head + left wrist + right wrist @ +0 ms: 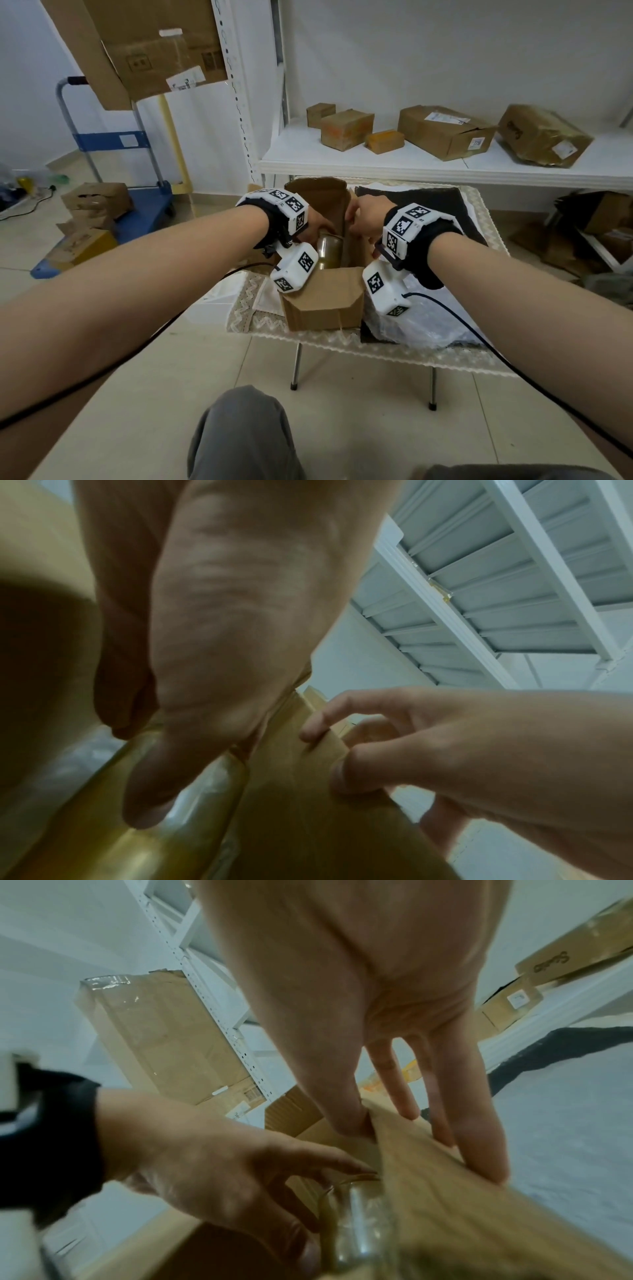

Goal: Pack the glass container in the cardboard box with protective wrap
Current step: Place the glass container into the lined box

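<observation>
Head view: an open cardboard box (322,298) stands on a small worktop (479,356) covered with a lace-edged cloth, its flaps raised. The glass container (329,251) stands upright inside the box, only its upper part showing between the flaps. The left hand (313,231) reaches down into the box at the container's top; the right hand (366,217) holds the box's right flap. Clear protective wrap (421,322) lies on the worktop just right of the box, over a dark sheet (431,202). Behind, a white shelf (342,161) carries several cardboard parcels.

Left wrist view: the left hand (219,631) has its thumb lying on the glass container (143,840), with the fingers curled round the far side, a closed grip on the glass. Beside it, the right hand (428,750) pinches the edge of the cardboard flap (301,791) between thumb and fingers.

Right wrist view: the right hand (369,1010) pinches the flap (445,1191), thumb on one face, fingers on the other. Below, the left hand (219,1172) curls round the rim of the glass container (359,1229) inside the box.
</observation>
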Demonstrator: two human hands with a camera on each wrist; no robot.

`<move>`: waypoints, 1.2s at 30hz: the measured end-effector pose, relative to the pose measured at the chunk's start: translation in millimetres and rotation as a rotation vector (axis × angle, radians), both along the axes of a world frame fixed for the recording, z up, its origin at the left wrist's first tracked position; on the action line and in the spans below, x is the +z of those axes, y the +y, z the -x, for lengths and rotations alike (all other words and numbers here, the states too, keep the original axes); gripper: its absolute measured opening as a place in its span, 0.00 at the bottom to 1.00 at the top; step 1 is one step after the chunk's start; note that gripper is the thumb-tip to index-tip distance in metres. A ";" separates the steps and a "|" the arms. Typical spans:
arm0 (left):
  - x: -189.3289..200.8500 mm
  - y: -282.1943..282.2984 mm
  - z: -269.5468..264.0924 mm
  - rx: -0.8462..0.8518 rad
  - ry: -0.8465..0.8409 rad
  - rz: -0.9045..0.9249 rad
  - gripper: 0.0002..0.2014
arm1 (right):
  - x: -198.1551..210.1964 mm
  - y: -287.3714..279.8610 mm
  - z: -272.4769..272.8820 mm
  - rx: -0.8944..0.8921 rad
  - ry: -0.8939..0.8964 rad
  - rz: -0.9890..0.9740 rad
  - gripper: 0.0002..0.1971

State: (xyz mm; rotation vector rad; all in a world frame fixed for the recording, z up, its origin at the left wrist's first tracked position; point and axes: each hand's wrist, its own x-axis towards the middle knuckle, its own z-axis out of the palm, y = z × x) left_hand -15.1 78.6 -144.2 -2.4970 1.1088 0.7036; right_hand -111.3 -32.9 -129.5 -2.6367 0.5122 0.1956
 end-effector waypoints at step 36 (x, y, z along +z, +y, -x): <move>44.5 -132.1 123.7 -0.064 0.138 0.344 0.17 | -13.0 -131.9 127.1 -0.535 -0.132 -0.231 0.12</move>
